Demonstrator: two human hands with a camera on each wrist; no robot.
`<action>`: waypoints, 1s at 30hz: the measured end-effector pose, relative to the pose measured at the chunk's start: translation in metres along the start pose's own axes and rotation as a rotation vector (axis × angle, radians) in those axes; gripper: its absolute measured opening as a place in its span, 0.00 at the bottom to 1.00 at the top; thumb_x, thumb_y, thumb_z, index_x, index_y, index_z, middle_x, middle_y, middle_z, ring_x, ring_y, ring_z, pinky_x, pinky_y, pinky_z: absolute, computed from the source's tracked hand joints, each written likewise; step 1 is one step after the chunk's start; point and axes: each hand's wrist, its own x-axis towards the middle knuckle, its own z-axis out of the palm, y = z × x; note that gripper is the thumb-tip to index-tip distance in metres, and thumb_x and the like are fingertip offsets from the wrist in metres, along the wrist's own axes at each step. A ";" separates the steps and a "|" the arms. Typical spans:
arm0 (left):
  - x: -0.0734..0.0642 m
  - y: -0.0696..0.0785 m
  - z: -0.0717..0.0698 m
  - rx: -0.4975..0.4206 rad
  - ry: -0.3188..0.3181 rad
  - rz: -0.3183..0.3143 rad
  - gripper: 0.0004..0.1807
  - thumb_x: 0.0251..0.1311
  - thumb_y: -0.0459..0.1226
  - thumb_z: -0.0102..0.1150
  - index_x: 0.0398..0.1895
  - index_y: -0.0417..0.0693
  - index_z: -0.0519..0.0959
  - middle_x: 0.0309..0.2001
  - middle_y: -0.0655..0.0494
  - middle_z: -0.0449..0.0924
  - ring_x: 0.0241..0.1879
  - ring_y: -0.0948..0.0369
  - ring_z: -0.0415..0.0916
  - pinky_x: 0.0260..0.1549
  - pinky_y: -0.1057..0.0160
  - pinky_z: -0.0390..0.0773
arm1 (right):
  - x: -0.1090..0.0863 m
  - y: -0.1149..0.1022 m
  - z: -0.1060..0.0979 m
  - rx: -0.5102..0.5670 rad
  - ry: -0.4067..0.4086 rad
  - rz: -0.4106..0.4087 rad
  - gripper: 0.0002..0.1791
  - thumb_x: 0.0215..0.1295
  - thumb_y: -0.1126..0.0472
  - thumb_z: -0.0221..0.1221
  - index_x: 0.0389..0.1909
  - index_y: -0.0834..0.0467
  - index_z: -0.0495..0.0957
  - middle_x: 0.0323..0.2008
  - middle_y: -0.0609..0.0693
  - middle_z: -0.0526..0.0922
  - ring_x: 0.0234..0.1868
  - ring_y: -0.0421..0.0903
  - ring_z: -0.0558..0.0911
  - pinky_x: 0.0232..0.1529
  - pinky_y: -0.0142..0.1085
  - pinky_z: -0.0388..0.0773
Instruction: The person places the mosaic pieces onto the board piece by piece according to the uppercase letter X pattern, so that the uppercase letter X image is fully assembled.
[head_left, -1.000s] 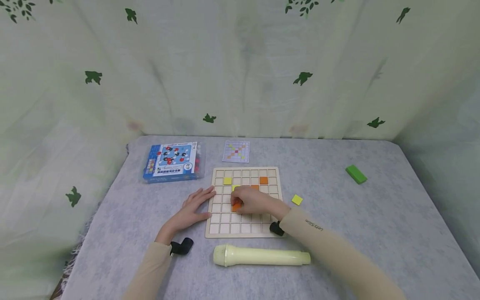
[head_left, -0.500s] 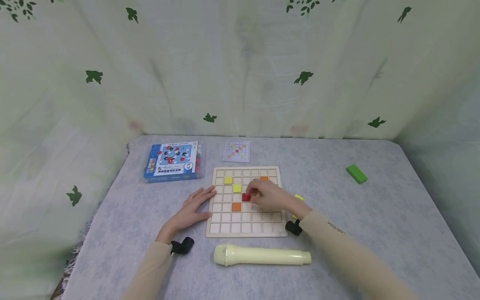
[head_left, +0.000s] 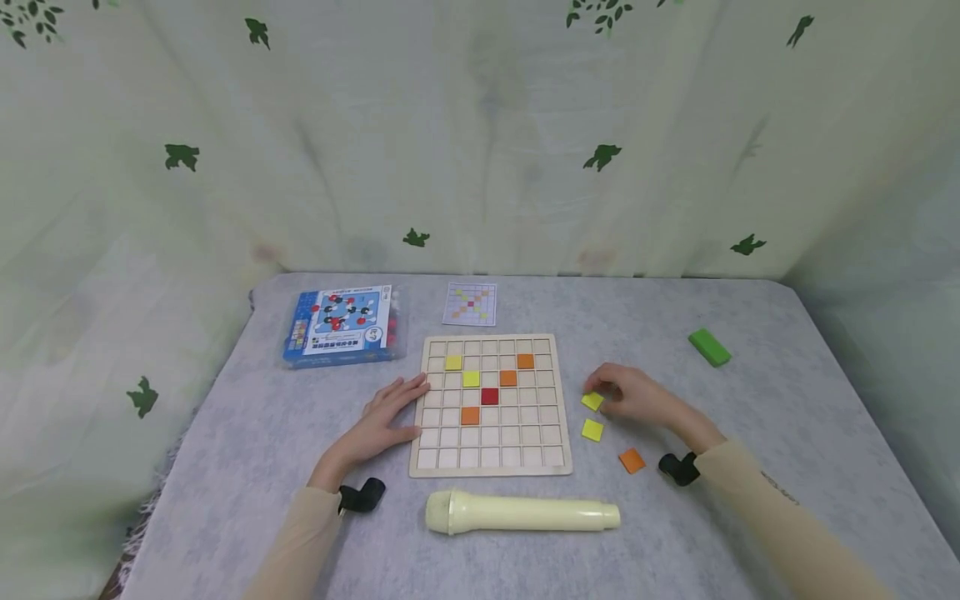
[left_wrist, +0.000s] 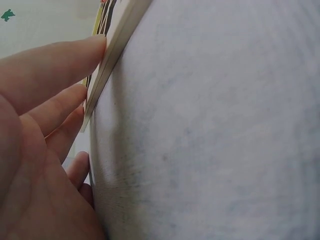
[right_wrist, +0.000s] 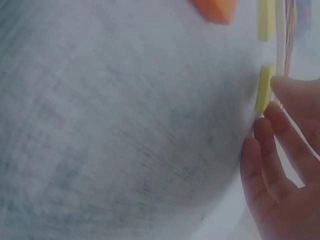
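Observation:
A wooden grid board [head_left: 489,476] lies flat on the table, with a red tile [head_left: 490,397], two yellow ones and several orange ones in its squares. My left hand [head_left: 378,423] rests against its left edge, fingers spread; in the left wrist view, the fingertips [left_wrist: 97,47] touch the board's side [left_wrist: 120,42]. Right of the board, my right hand [head_left: 637,398] pinches a yellow square tile [head_left: 592,402] between thumb and finger, down at the table. The right wrist view has that yellow tile [right_wrist: 265,89] between the fingertips. Nearer me lie another yellow tile [head_left: 592,430] and an orange tile [head_left: 632,461].
A patterned card [head_left: 470,304] lies behind the board, showing coloured squares on a grid. At the back left is a blue boxed set [head_left: 341,325]. A pale yellow toy microphone [head_left: 525,512] lies in front of the board, and a green block [head_left: 709,347] far right.
My right hand has left the board and moved right to the yellow tile on the table. A red tile now shows in the board's middle. My left hand has stayed in place.

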 end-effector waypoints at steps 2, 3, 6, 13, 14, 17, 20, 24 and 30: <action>0.000 0.000 0.000 -0.001 0.000 0.003 0.36 0.61 0.38 0.61 0.73 0.47 0.60 0.75 0.54 0.47 0.73 0.47 0.33 0.62 0.34 0.38 | -0.001 0.002 0.002 -0.026 0.000 -0.019 0.15 0.53 0.75 0.62 0.41 0.59 0.79 0.41 0.47 0.79 0.41 0.45 0.76 0.42 0.40 0.75; 0.000 0.000 0.001 -0.002 0.001 0.002 0.36 0.61 0.38 0.61 0.73 0.48 0.60 0.75 0.54 0.47 0.73 0.47 0.33 0.62 0.34 0.38 | -0.001 0.003 0.003 -0.038 0.005 -0.023 0.16 0.52 0.75 0.62 0.41 0.58 0.79 0.40 0.46 0.78 0.40 0.44 0.76 0.41 0.39 0.75; 0.001 -0.001 0.001 0.000 0.001 0.003 0.36 0.61 0.38 0.61 0.73 0.48 0.60 0.75 0.54 0.47 0.73 0.47 0.33 0.62 0.35 0.38 | 0.000 0.002 0.005 -0.071 0.013 -0.031 0.15 0.52 0.76 0.63 0.40 0.57 0.79 0.38 0.45 0.77 0.36 0.41 0.74 0.38 0.36 0.74; 0.001 -0.001 0.001 0.002 0.001 0.008 0.37 0.61 0.38 0.61 0.73 0.48 0.60 0.75 0.54 0.47 0.73 0.47 0.33 0.62 0.35 0.37 | 0.001 0.002 0.006 -0.095 0.032 -0.052 0.14 0.52 0.72 0.68 0.38 0.57 0.78 0.37 0.45 0.76 0.36 0.42 0.75 0.37 0.36 0.75; 0.001 -0.001 0.001 0.001 0.001 0.008 0.36 0.61 0.38 0.61 0.73 0.48 0.60 0.75 0.54 0.47 0.73 0.47 0.33 0.62 0.35 0.37 | 0.001 0.002 0.006 -0.094 0.035 -0.053 0.14 0.52 0.72 0.68 0.37 0.56 0.78 0.36 0.45 0.76 0.36 0.42 0.75 0.37 0.36 0.75; 0.001 -0.001 0.000 0.003 0.002 0.009 0.36 0.61 0.37 0.61 0.73 0.48 0.60 0.75 0.54 0.47 0.73 0.47 0.33 0.62 0.35 0.38 | 0.002 -0.001 0.007 -0.083 0.047 -0.031 0.13 0.53 0.69 0.68 0.37 0.55 0.78 0.35 0.43 0.76 0.35 0.41 0.75 0.37 0.35 0.75; 0.000 -0.001 0.000 0.005 0.002 0.003 0.36 0.61 0.37 0.61 0.72 0.48 0.60 0.75 0.54 0.47 0.73 0.47 0.33 0.62 0.35 0.38 | 0.007 -0.011 0.008 -0.048 0.051 -0.028 0.11 0.54 0.66 0.68 0.37 0.54 0.78 0.34 0.43 0.76 0.35 0.42 0.75 0.36 0.36 0.74; 0.000 0.000 0.000 0.007 0.002 -0.006 0.37 0.61 0.37 0.61 0.73 0.48 0.60 0.75 0.54 0.47 0.73 0.47 0.32 0.62 0.35 0.38 | 0.020 -0.030 0.015 0.001 0.031 -0.066 0.11 0.55 0.65 0.68 0.38 0.56 0.78 0.34 0.43 0.76 0.35 0.43 0.75 0.36 0.36 0.75; -0.001 0.000 0.001 0.010 0.003 -0.007 0.36 0.61 0.38 0.61 0.72 0.48 0.60 0.75 0.53 0.47 0.73 0.47 0.33 0.62 0.35 0.38 | 0.045 -0.058 0.038 0.016 -0.055 -0.133 0.10 0.56 0.64 0.67 0.37 0.56 0.78 0.32 0.44 0.75 0.33 0.43 0.73 0.35 0.33 0.73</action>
